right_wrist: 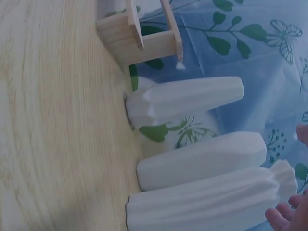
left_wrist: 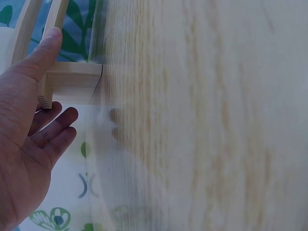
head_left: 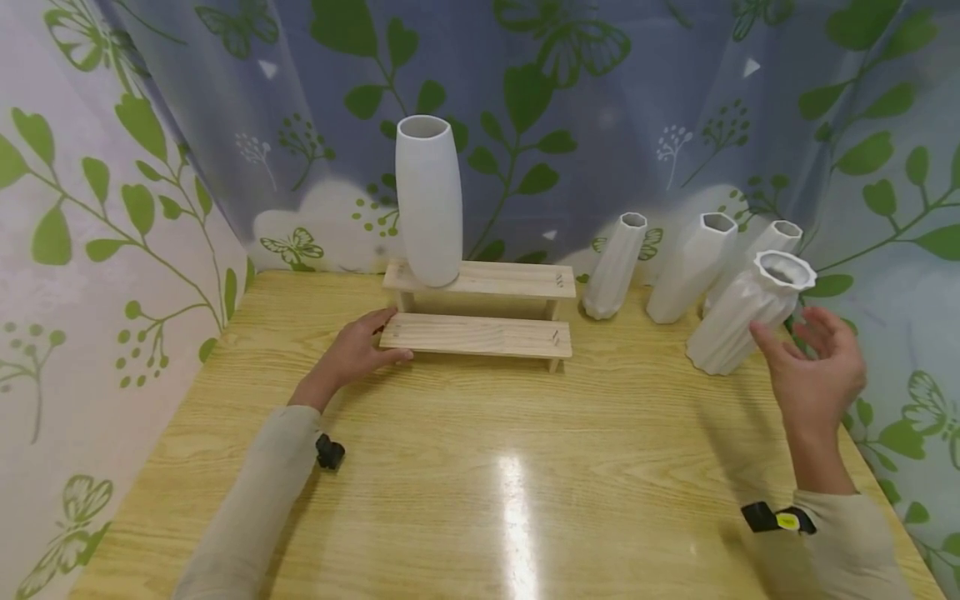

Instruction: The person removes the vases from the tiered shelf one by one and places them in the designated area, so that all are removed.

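Observation:
In the head view a two-tier wooden stand [head_left: 480,333] sits toward the back of the table, a tall white vase [head_left: 429,200] upright on its upper tier. My left hand [head_left: 358,348] grips the left end of the lower tier, thumb along the front; the left wrist view shows the thumb on the wood [left_wrist: 72,72] and several fingers loose beside it. My right hand [head_left: 817,367] hovers beside a white fluted vase [head_left: 731,329] with a ruffled rim, fingers spread and slightly bent. In the right wrist view its fingertips [right_wrist: 276,219] are close to that vase's neck; contact is unclear.
Left of the fluted vase stand a slim white vase [head_left: 615,271] and a faceted white vase [head_left: 690,271]. Another white vase [head_left: 783,232] is partly hidden behind the fluted one. Patterned curtain [head_left: 480,108] borders the wooden table [head_left: 450,467] at the back and sides.

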`<action>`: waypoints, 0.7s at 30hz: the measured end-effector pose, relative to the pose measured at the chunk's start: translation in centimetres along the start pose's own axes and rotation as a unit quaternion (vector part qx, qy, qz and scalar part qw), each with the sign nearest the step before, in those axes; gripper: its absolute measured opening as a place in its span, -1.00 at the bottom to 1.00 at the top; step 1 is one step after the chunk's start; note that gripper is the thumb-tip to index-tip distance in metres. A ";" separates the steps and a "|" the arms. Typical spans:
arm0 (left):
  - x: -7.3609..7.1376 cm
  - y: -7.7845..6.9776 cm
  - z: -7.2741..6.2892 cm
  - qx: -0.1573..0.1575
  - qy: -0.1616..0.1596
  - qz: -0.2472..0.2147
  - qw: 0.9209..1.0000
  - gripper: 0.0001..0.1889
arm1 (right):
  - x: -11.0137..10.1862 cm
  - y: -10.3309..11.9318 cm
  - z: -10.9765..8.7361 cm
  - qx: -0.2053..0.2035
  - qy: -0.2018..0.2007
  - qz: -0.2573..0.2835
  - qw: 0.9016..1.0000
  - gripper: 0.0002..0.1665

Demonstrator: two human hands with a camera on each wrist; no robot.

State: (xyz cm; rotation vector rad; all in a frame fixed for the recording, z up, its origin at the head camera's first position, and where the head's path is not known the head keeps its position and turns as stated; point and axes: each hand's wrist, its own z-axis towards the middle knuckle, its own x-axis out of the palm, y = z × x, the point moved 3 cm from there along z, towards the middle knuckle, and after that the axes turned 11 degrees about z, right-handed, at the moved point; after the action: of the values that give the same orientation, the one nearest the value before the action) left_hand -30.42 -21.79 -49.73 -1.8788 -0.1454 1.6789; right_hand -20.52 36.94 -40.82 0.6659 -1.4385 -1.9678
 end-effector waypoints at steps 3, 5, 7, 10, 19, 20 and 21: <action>0.0 -0.1 0.0 -0.001 0.001 -0.004 1.000 0.05 | 0.5 0.7 -0.4 -0.006 0.009 0.024 1.000 -0.25; 0.0 0.0 0.0 -0.002 0.002 -0.004 1.000 0.05 | 0.9 1.1 -0.6 -0.009 0.018 0.036 0.999 -0.25; 0.0 0.0 0.0 -0.003 0.003 -0.004 1.000 0.05 | 1.3 1.5 -0.8 -0.009 0.030 0.048 0.998 -0.26; -0.1 -0.1 0.0 -0.003 0.004 -0.003 1.000 0.05 | 1.9 1.9 -0.9 -0.012 0.047 0.044 0.998 -0.27; -0.1 -0.2 -0.1 -0.001 0.002 -0.007 1.000 0.06 | 4.3 3.1 -0.9 -0.037 0.085 0.021 0.996 -0.27; -0.1 -0.2 -0.1 -0.002 0.002 -0.007 1.000 0.06 | 4.6 3.2 -1.0 -0.037 0.089 0.018 0.995 -0.27; -0.1 -0.2 -0.1 -0.002 0.003 -0.008 1.000 0.06 | 4.9 3.4 -1.0 -0.037 0.095 0.015 0.995 -0.26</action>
State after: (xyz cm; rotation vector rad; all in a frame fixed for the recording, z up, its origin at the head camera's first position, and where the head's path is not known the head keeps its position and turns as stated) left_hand -30.33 -21.68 -49.51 -1.8804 -0.1619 1.6641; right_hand -22.57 31.95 -38.11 0.7710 -1.2484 -1.8695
